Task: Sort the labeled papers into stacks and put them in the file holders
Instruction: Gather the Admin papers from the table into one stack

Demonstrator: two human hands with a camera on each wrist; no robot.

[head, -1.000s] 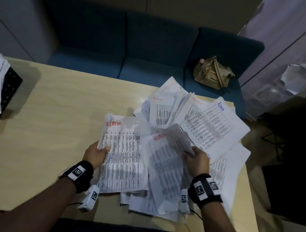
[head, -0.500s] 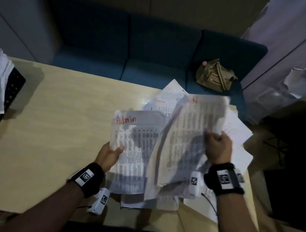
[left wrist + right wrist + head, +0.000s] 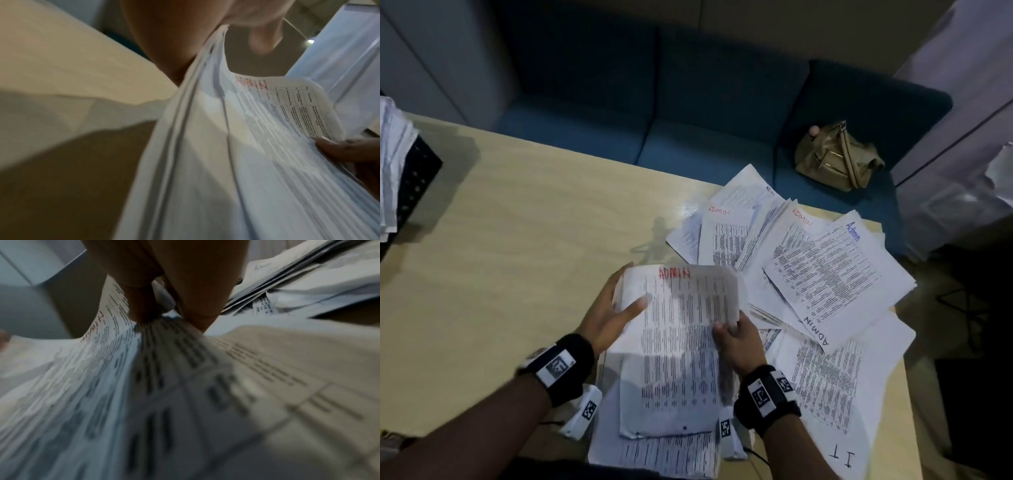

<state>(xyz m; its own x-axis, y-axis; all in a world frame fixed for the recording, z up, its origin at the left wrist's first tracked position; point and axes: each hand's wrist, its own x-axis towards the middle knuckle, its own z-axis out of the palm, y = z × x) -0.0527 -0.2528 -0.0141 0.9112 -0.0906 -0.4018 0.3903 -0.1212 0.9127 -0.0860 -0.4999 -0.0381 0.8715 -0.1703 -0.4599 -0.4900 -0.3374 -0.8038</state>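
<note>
Grip: left hand clamps the left edge and right hand pinches the right edge of the ADMIN stack, held just over the bench, long axis pointing away from the person, loose papers lying nearer the right hand.

Held stack sits near the tabletop front edge, left hand on its left side, right hand on its right. Loose papers spread behind and right of it. File holder at far left edge. Sofa behind tabletop, bag on it.
</note>
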